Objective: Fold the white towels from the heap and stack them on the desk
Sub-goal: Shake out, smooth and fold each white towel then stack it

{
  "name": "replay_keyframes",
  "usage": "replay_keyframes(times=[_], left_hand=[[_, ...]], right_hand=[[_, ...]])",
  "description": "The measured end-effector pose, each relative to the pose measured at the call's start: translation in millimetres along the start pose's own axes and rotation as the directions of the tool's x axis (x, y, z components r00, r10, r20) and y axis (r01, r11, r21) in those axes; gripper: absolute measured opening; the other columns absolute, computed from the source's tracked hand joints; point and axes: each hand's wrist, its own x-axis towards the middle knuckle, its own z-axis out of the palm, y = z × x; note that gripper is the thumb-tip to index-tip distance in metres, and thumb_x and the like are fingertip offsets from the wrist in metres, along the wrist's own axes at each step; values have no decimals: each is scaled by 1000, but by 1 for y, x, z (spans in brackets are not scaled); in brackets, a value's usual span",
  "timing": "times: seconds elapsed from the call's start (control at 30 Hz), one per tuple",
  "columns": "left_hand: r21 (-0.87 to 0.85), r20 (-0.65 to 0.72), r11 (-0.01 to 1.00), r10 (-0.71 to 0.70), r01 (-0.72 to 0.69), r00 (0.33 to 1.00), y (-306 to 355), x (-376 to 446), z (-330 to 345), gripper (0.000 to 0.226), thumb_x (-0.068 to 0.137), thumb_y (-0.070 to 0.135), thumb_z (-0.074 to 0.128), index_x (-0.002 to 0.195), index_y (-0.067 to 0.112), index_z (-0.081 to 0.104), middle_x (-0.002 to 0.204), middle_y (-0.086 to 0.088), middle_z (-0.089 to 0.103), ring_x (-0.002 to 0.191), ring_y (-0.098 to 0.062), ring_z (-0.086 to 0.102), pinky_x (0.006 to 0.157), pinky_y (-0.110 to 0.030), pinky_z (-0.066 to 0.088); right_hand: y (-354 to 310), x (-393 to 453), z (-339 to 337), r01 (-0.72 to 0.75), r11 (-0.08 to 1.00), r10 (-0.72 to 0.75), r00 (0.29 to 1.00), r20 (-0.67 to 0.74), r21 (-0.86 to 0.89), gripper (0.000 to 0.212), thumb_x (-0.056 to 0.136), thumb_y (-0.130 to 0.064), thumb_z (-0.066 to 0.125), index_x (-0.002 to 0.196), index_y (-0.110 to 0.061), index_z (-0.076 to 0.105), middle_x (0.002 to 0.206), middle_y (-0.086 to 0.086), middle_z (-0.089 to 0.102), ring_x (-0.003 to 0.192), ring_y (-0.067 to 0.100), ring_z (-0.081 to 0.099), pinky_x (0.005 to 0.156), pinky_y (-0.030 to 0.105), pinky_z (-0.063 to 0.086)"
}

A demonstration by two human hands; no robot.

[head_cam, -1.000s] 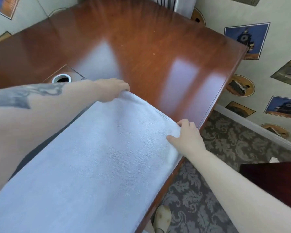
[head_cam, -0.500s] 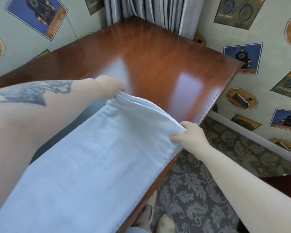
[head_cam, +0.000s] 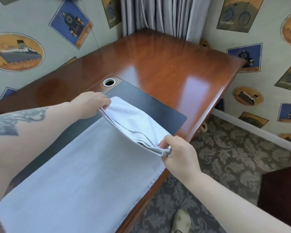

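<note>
You are holding one white towel (head_cam: 84, 174) by its far end, and it is lying as a long, soft strip from the lower left of the frame up toward the centre. Its nap is looking fine and slightly ribbed, with a stitched hem running along the right edge. The far end is lifting off the surface and sagging between your hands in loose layered folds, so that the edges are showing as thin stacked lines.

Your left hand (head_cam: 91, 105), at centre left, is pinching one far corner, fingers curled together over the cloth with the thumb underneath. Your right hand (head_cam: 176, 153), just right of centre, is pinching the other corner, which is bunching into a small wad between thumb and bent fingers.

The towel is resting on a matte black desk pad (head_cam: 151, 106), a flat rectangle with a rounded corner, set into the glossy reddish-brown wooden desk (head_cam: 166, 64). The varnish is reflecting pale window light in streaks. A round metal-rimmed cable hole (head_cam: 109, 82) is sitting just above the pad, near your left hand
</note>
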Motion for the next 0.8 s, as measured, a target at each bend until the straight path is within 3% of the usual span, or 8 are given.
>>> replay_keyframes(times=[0.07,0.27,0.33,0.43,0.53,0.63,0.7,0.8], left_hand=[[20,-30,1000,11,-10,999,-4,-17,11,40,68,-11,48,89,22,48,86,7,46,87,-23,50,65,-35,41],[129,53,978,156,-162,986,-13,-86,67,40,73,-6,48,95,27,41,98,9,46,90,-16,44,72,-28,38],[166,48,968,184,-190,982,-17,-99,82,39,74,-3,48,96,28,39,100,10,46,92,-15,44,71,-24,32],[250,71,948,185,-197,980,-14,-113,102,40,75,0,47,99,30,35,102,12,43,94,-13,43,70,-25,24],[233,63,958,157,-167,986,-3,-122,119,41,78,0,46,105,30,36,109,11,44,101,-13,44,76,-25,29],[92,119,989,102,-114,988,-2,-124,117,39,79,9,51,110,29,40,112,10,47,107,-14,47,86,-26,35],[-101,168,993,75,-59,983,-8,-129,106,31,80,21,54,109,31,48,111,9,52,106,-16,51,91,-28,36],[-220,-47,973,56,-65,997,-4,-138,102,23,89,32,52,111,32,61,111,9,60,104,-16,54,95,-29,33]], right_hand=[[-12,-15,17,10,1000,-10,1000,-4,-13,28,64,9,70,74,-16,61,71,-4,58,65,17,51,51,34,48],[-67,-63,69,122,987,-118,992,49,-104,44,43,23,54,70,-12,50,66,-5,44,64,16,40,42,38,41],[-84,-73,82,169,974,-150,980,134,-150,48,37,23,48,69,-13,44,63,-2,42,63,18,36,42,38,36],[-93,-87,103,152,960,-72,945,320,-233,45,46,18,36,78,-14,37,71,-2,37,74,19,33,55,32,29],[-98,-90,115,64,949,93,879,468,-308,45,51,7,24,86,-17,38,84,-4,39,83,17,32,55,21,23],[-99,-92,116,-28,960,179,830,528,-280,36,64,6,39,89,-20,42,92,-7,42,88,14,35,62,18,29],[-95,-96,111,-208,967,255,836,485,-150,34,69,3,47,90,-24,50,93,-10,51,88,10,45,70,18,37],[-94,-105,109,-482,866,433,856,284,131,28,79,-6,57,91,-31,58,88,-12,56,76,-3,51,68,16,39]])
